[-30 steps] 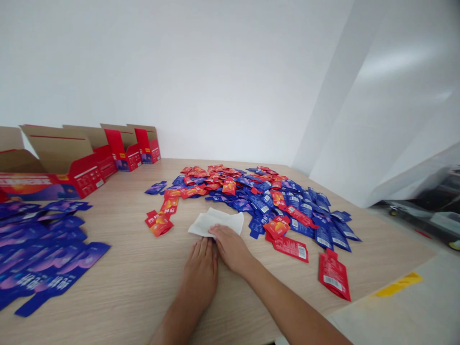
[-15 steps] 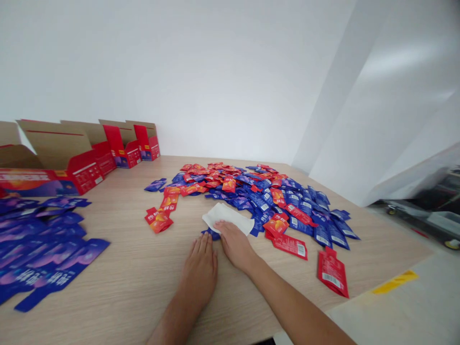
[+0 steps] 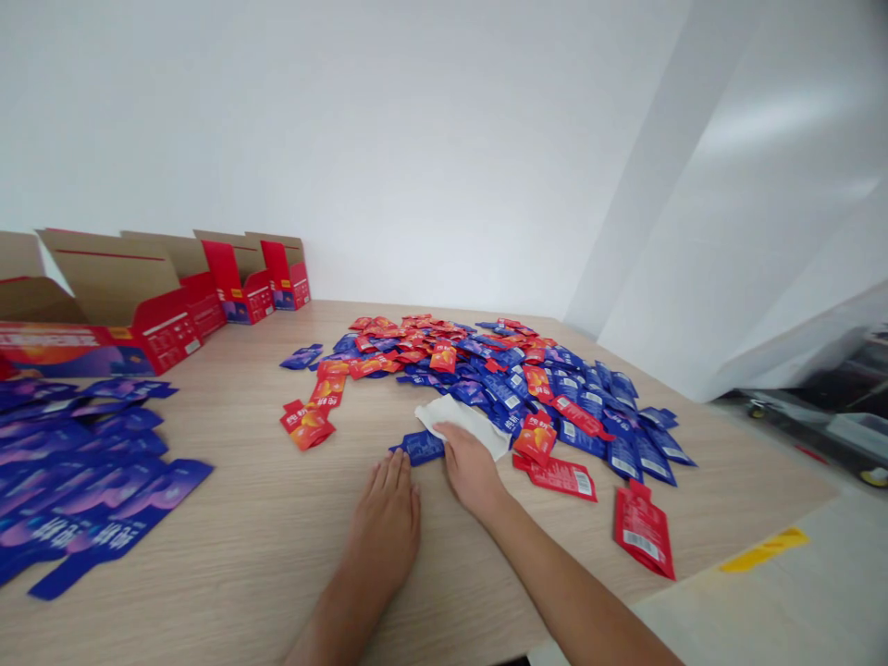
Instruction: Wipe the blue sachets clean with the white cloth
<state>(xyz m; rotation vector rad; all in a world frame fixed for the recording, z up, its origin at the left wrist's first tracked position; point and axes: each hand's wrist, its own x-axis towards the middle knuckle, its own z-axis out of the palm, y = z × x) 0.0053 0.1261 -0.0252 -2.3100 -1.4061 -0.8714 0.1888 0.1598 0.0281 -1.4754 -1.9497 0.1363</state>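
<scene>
A blue pouch (image 3: 425,448) lies flat on the table, its left end under the fingertips of my left hand (image 3: 387,504). That hand is open, palm down, with the fingers stretched out. My right hand (image 3: 470,467) holds a white cloth (image 3: 478,424) pressed down over the pouch's right end. The cloth hides that end, and my right fingers are partly lost against the cloth. Beyond the cloth spreads a loose pile of blue pouches (image 3: 503,388) and red pouches (image 3: 444,356).
On the left, blue pouches (image 3: 104,499) lie in overlapping rows. Open red boxes (image 3: 163,324) stand behind them along the wall. Single red pouches (image 3: 306,425) lie left of the cloth. Another red pouch (image 3: 642,527) is near the table's right edge.
My right hand and the cloth have slid to the right, uncovering more of the blue pouch. My left hand has stayed in place.
</scene>
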